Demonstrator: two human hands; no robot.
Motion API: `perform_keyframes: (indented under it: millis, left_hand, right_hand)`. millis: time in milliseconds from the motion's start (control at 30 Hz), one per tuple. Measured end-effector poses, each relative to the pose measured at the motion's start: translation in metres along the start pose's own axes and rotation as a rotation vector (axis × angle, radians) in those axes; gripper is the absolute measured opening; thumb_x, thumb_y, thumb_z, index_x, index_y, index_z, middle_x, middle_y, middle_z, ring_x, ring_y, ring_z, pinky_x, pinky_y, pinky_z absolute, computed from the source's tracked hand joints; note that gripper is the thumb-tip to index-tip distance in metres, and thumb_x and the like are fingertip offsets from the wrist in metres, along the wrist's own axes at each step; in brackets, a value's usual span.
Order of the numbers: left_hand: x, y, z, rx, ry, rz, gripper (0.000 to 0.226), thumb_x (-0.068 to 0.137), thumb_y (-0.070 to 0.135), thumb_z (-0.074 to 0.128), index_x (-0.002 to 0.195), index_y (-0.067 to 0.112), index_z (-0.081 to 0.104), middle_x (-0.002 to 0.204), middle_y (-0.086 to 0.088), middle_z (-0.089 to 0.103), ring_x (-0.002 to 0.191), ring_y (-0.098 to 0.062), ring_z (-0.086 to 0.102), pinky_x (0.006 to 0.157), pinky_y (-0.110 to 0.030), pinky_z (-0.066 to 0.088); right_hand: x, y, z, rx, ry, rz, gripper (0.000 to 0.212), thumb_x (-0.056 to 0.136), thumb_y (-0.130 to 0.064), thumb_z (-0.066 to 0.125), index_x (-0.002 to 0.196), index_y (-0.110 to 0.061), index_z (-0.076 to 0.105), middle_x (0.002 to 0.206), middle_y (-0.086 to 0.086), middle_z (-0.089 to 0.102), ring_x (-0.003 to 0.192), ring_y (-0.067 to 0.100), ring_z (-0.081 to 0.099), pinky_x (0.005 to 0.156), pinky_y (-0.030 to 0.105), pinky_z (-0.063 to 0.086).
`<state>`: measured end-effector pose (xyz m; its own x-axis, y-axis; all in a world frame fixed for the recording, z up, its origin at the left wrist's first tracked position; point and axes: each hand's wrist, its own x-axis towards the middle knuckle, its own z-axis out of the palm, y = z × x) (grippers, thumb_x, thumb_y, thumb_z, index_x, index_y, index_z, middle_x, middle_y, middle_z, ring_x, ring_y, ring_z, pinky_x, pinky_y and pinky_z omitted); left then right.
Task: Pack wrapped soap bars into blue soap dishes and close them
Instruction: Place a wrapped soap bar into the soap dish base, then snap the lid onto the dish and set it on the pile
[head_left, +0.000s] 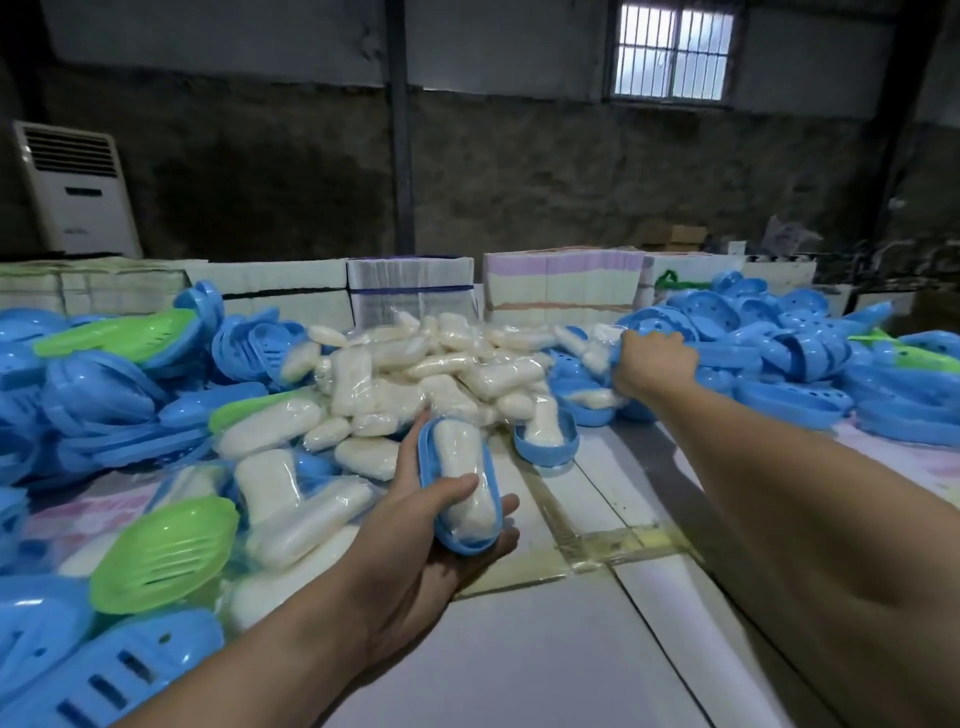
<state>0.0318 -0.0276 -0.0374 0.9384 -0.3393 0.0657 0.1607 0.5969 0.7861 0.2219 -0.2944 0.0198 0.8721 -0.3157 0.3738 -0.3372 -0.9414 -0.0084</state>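
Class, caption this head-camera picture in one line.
Left hand holds soap in blue dish; right hand reaches into lid pile.

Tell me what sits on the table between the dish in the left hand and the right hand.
In the head view, another blue dish with a wrapped bar standing tilted in it lies between the held dish and the right hand; otherwise bare tabletop.

Soap pile (415, 364) lies between dish heaps left (104, 395) and right (779, 353).

Blue soap dishes (779, 358), a few green dishes (166, 551), creamy-white wrapped soap bars (415, 374)
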Motion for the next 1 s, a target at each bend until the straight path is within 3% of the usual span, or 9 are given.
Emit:
perform_keyframes:
  millis: [167,267,333,400,500,633,733,900,1000]
  left_hand:
    - [-0.002,-0.001,0.003,0.010,0.024,0.016,0.064,0.100,-0.002,0.048,0.116,0.058,0.062,0.140,-0.004,0.052,0.100,-0.044,0.072,0.087,-0.056,0.057]
    - [-0.003,-0.001,0.004,0.020,0.049,0.034,0.061,0.100,-0.002,0.046,0.120,0.054,0.060,0.140,-0.004,0.053,0.098,-0.042,0.073,0.085,-0.056,0.057]
    - [-0.004,-0.001,0.004,0.004,0.074,0.048,0.058,0.100,-0.002,0.046,0.119,0.052,0.060,0.138,-0.006,0.056,0.095,-0.040,0.074,0.083,-0.055,0.058]
    - [-0.005,-0.002,0.004,-0.026,0.092,0.057,0.056,0.099,-0.002,0.045,0.116,0.049,0.061,0.136,-0.010,0.058,0.093,-0.040,0.074,0.085,-0.054,0.057]
    - [-0.006,-0.002,0.005,-0.061,0.122,0.081,0.056,0.097,-0.002,0.045,0.123,0.046,0.058,0.133,-0.011,0.059,0.092,-0.040,0.074,0.086,-0.054,0.055]
    - [-0.008,-0.002,0.009,-0.027,0.158,0.090,0.063,0.089,-0.002,0.047,0.132,0.043,0.056,0.124,-0.003,0.071,0.098,-0.032,0.074,0.089,-0.056,0.053]
    - [-0.010,0.000,0.009,-0.070,0.130,0.079,0.065,0.071,0.005,0.056,0.126,0.039,0.061,0.117,-0.005,0.075,0.094,-0.030,0.075,0.096,-0.062,0.047]
    - [-0.009,0.002,0.007,-0.094,0.127,0.019,0.057,0.077,0.023,0.062,0.133,0.029,0.057,0.120,-0.011,0.073,0.096,-0.032,0.070,0.094,-0.052,0.050]
    - [-0.008,0.000,0.008,-0.090,0.117,0.057,0.044,0.097,0.017,0.053,0.135,0.038,0.055,0.124,-0.009,0.072,0.098,-0.032,0.071,0.097,-0.055,0.048]
  right_hand:
    - [-0.034,0.005,-0.023,0.348,0.161,-0.044,0.042,0.091,-0.044,0.058,0.121,-0.017,0.046,0.113,0.011,0.058,0.105,0.033,0.054,0.073,0.041,0.046]
    - [-0.065,-0.006,-0.050,0.665,0.071,-0.035,0.049,0.089,-0.060,0.055,0.115,-0.019,0.051,0.103,0.004,0.058,0.098,0.027,0.056,0.079,0.041,0.048]
    - [-0.091,-0.017,-0.069,0.966,-0.028,-0.062,0.049,0.087,-0.066,0.053,0.090,-0.018,0.053,0.080,-0.002,0.057,0.079,0.021,0.054,0.068,0.035,0.044]
    - [-0.118,-0.026,-0.079,1.313,-0.218,-0.065,0.051,0.088,-0.070,0.049,0.078,-0.020,0.048,0.054,-0.007,0.044,0.052,0.015,0.042,0.051,0.026,0.034]
    - [-0.152,-0.027,-0.065,1.675,-0.688,-0.057,0.053,0.084,-0.076,0.049,0.078,-0.024,0.042,0.050,-0.005,0.027,0.043,0.012,0.023,0.041,0.021,0.021]
    - [-0.180,-0.029,-0.050,1.580,-1.142,-0.106,0.062,0.085,-0.080,0.035,0.060,-0.024,0.031,0.045,-0.005,0.019,0.038,0.009,0.016,0.038,0.017,0.014]
    - [-0.188,-0.038,-0.050,1.490,-1.038,-0.029,0.061,0.086,-0.081,0.031,0.063,-0.025,0.028,0.044,-0.004,0.022,0.036,0.009,0.017,0.036,0.015,0.015]
    - [-0.196,-0.041,-0.055,1.351,-0.934,-0.120,0.068,0.076,-0.087,0.041,0.065,-0.020,0.041,0.048,-0.002,0.031,0.040,0.012,0.027,0.039,0.019,0.023]
    - [-0.199,-0.046,-0.050,1.088,-0.551,-0.318,0.068,0.076,-0.081,0.051,0.107,-0.021,0.062,0.075,-0.003,0.063,0.060,0.010,0.057,0.055,0.027,0.045]
